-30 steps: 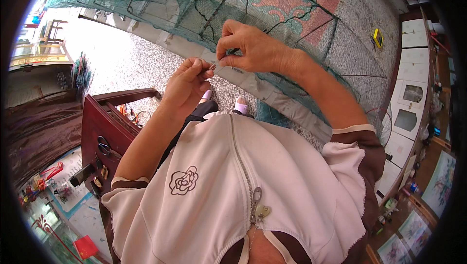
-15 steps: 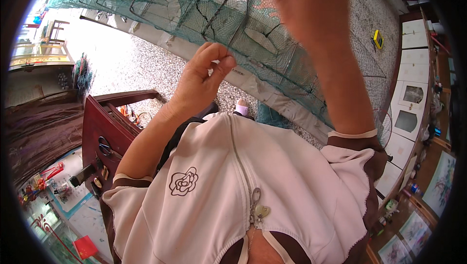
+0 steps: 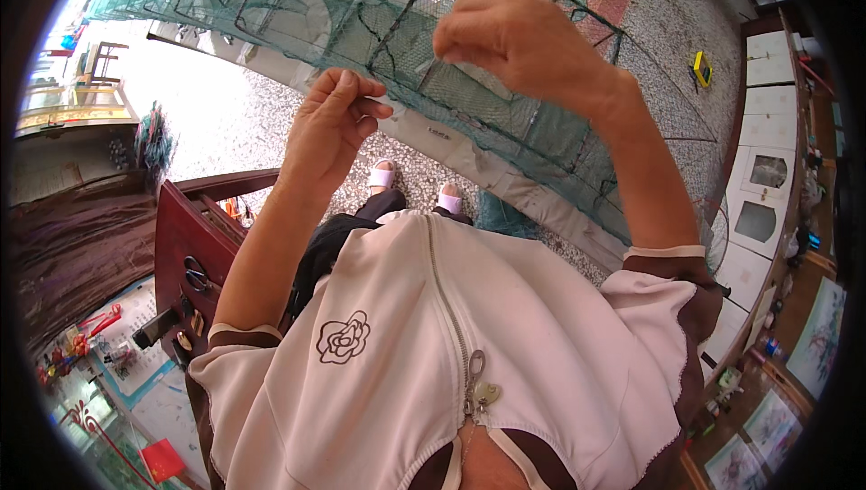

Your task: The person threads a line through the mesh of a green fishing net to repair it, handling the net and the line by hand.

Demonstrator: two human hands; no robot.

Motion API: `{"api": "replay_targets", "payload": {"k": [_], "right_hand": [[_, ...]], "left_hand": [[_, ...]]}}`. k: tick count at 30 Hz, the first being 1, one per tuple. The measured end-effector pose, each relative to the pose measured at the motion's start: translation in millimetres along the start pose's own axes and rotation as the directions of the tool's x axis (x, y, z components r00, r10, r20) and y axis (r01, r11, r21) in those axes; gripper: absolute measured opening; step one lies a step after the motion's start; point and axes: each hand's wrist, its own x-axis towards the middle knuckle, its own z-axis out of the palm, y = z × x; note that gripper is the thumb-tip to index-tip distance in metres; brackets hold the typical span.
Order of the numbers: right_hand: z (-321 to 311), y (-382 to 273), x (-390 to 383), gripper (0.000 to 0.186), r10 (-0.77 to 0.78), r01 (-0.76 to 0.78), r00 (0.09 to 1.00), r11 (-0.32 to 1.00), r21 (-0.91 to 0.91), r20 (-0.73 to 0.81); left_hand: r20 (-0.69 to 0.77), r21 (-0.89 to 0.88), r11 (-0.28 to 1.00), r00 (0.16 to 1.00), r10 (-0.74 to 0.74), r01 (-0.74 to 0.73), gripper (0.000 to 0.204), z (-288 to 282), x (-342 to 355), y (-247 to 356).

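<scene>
The green net (image 3: pixel 338 34) is a long, thin mesh with dark bars (image 3: pixel 397 25) in it. It runs from the upper left of the frame, across the top, down to the right of the middle. A pale strip (image 3: pixel 483 158) lies along its lower edge, on the speckled floor (image 3: pixel 216 93).

The two hands are up near the net and well apart from each other. The left hand (image 3: pixel 338 120) is left of the middle, with its fingers bent in and the thumb close to them. The right hand (image 3: pixel 519 39) is near the top, in front of the net, with its fingers bent down. I cannot tell if either one has something thin in it.

Two light purple slippers (image 3: pixel 382 177) are on the floor below the hands. Black scissors (image 3: pixel 196 273) lie on dark red wood (image 3: pixel 185 219) at the left. A small yellow thing (image 3: pixel 702 69) sits at the upper right, near white cabinets (image 3: pixel 767 124).
</scene>
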Motion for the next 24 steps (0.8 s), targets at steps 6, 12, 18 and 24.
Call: {"api": "replay_targets", "payload": {"k": [6,12,18,24], "right_hand": [[35.5,21.4,-11.3,0.004,0.137,-0.133,0.983,0.99,-0.039,0.118],[47.4,21.4,-8.9,0.007,0.08,-0.091,0.986,0.993,0.069,0.148],[59.0,19.1,-3.8,0.013,0.061,-0.114,0.984,0.938,0.326,0.169],[74.2,-0.5,-2.3,0.013,0.058,-0.139,0.977,0.903,0.407,0.205]], "left_hand": [[-0.052,0.001,0.997,0.996,-0.076,0.076,0.016,0.6,-4.8,-12.9],[-0.024,-0.01,0.993,0.993,-0.119,0.118,0.016,-3.2,-10.8,-20.6],[-0.076,-0.077,0.982,0.981,-0.178,0.172,0.014,-12.9,-14.2,-23.2],[-0.044,-0.223,0.957,0.979,-0.201,0.187,0.013,-26.8,-15.8,-32.9]]}}
